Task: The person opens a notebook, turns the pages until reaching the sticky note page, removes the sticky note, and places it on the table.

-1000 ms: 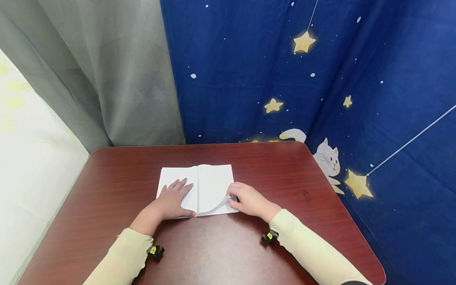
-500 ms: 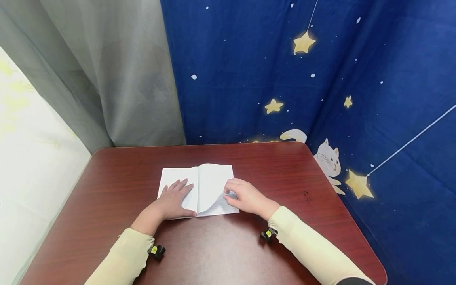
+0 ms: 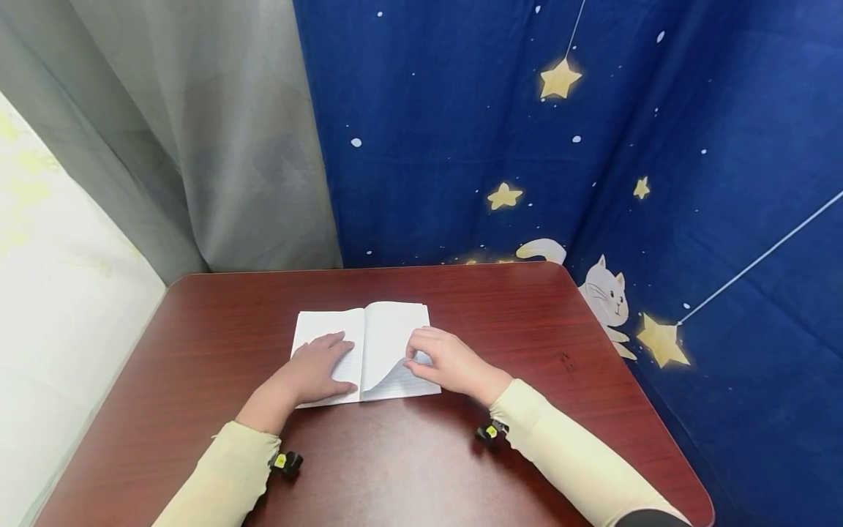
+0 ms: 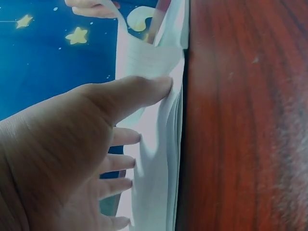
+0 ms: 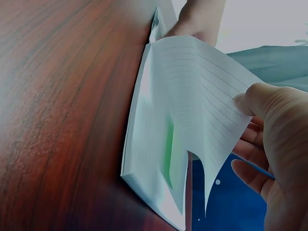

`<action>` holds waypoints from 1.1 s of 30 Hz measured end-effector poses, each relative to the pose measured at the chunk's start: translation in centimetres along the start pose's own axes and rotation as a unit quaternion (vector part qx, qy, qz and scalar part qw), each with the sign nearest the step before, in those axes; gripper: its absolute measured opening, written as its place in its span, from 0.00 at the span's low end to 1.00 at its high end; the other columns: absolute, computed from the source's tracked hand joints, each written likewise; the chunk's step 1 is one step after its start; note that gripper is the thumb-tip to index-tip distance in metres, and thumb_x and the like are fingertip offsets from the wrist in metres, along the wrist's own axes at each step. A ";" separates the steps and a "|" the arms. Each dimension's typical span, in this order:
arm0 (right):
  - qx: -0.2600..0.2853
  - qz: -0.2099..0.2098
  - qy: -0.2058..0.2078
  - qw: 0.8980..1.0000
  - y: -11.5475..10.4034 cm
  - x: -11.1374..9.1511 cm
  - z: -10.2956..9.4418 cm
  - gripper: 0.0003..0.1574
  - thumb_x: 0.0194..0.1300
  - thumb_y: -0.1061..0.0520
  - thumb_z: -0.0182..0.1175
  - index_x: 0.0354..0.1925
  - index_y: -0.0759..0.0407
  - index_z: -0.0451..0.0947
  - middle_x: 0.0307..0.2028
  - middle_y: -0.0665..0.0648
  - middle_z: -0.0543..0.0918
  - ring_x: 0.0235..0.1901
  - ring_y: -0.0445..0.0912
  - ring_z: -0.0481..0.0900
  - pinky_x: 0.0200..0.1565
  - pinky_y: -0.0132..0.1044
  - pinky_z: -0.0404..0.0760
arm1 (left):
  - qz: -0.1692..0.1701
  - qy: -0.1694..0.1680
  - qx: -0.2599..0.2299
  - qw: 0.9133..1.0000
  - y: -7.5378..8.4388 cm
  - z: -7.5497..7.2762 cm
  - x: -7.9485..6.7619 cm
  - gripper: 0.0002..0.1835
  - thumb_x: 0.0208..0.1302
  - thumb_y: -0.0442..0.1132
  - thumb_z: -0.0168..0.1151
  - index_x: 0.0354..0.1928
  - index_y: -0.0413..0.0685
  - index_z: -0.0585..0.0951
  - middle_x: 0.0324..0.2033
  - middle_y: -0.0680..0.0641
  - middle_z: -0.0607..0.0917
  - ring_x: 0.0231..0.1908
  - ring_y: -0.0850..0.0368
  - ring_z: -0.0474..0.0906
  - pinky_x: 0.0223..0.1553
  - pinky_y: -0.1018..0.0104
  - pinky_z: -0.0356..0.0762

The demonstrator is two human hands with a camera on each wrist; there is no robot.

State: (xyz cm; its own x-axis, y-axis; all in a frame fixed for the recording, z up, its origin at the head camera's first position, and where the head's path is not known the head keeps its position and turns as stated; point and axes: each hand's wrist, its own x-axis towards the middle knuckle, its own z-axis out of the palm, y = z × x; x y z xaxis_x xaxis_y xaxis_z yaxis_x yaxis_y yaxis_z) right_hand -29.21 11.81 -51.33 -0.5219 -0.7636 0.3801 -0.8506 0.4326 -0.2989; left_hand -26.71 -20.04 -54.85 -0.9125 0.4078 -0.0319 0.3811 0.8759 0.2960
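An open notebook [image 3: 395,322] with white lined pages lies on the table, its spine running away from the person. The left hand [image 3: 319,369] rests on the left page with fingers apart, its thumb near the spine at the front edge. Between thumb and fingers the right hand [image 3: 454,362] pinches the near outer corner of a right-hand page [image 5: 216,91]. That page is lifted and curls over, baring the lined page below it. In the right wrist view a green strip [image 5: 168,154] shows under the lifted page; I cannot tell what it is.
The reddish-brown table [image 3: 408,468] reaches out around the notebook. Behind it hang a grey curtain [image 3: 250,146] and a blue curtain [image 3: 448,110] with stars and a cat. Small black devices, such as the left one [image 3: 287,463], sit at both wrists.
The right hand has moved a little left and away from the person, lifting the page corner further. The left hand has shifted slightly left, its thumb drawing off the spine.
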 end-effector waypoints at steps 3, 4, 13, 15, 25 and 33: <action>0.002 0.000 -0.003 1.000 -0.3 0.4 -0.1 0.10 0.74 0.56 0.73 0.40 0.49 0.80 0.40 0.45 0.83 0.44 0.45 0.83 0.51 0.37 0.81 | 0.018 0.064 0.011 0.998 0.0 -0.2 0.2 0.31 0.66 0.53 0.78 0.64 0.41 0.85 0.65 0.36 0.84 0.65 0.35 0.81 0.65 0.34 0.79; 0.002 0.000 -0.004 1.000 -0.4 0.5 -0.2 0.10 0.74 0.56 0.74 0.40 0.49 0.80 0.40 0.45 0.83 0.44 0.46 0.83 0.51 0.36 0.81 | 0.021 0.087 0.002 0.996 0.2 -0.3 0.3 0.27 0.68 0.51 0.77 0.61 0.42 0.86 0.61 0.38 0.86 0.61 0.37 0.84 0.62 0.37 0.81; 0.018 -0.014 0.008 1.000 -1.1 1.2 -0.7 0.11 0.73 0.55 0.76 0.41 0.51 0.81 0.39 0.48 0.85 0.41 0.50 0.84 0.48 0.38 0.81 | 0.099 0.166 -0.122 0.974 4.5 -1.1 0.2 0.18 0.69 0.53 0.78 0.51 0.51 0.87 0.46 0.51 0.89 0.46 0.51 0.87 0.51 0.48 0.86; 0.022 -0.015 0.008 1.000 -1.2 1.3 -0.7 0.11 0.73 0.55 0.76 0.41 0.52 0.81 0.39 0.50 0.85 0.41 0.51 0.84 0.48 0.38 0.81 | 0.118 0.167 -0.116 0.972 5.2 -0.9 0.2 0.19 0.67 0.54 0.80 0.49 0.51 0.86 0.44 0.53 0.88 0.44 0.52 0.86 0.49 0.50 0.85; 0.015 -0.014 0.047 0.999 -1.2 1.4 -0.5 0.09 0.75 0.54 0.74 0.48 0.54 0.85 0.46 0.51 0.87 0.48 0.46 0.85 0.56 0.39 0.83 | 0.115 0.206 -0.085 0.968 6.9 0.0 0.4 0.07 0.70 0.42 0.74 0.38 0.57 0.82 0.33 0.56 0.82 0.33 0.59 0.77 0.37 0.59 0.80; -0.017 0.099 0.107 0.989 0.2 0.2 0.4 0.27 0.74 0.48 0.73 0.64 0.58 0.79 0.58 0.55 0.82 0.58 0.50 0.81 0.64 0.47 0.80 | 0.083 0.230 -0.098 0.965 6.5 -0.6 -0.1 0.10 0.68 0.41 0.72 0.34 0.59 0.78 0.26 0.59 0.76 0.25 0.62 0.69 0.29 0.64 0.71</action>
State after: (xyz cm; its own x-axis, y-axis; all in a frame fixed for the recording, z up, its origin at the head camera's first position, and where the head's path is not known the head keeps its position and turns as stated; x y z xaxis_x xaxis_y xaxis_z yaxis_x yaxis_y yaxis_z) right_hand -29.40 11.57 -51.67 -0.6766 -0.5452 0.4950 -0.7304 0.5824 -0.3569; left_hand -24.26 -14.55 -52.36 -0.8277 0.3410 0.4457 0.5335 0.7244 0.4366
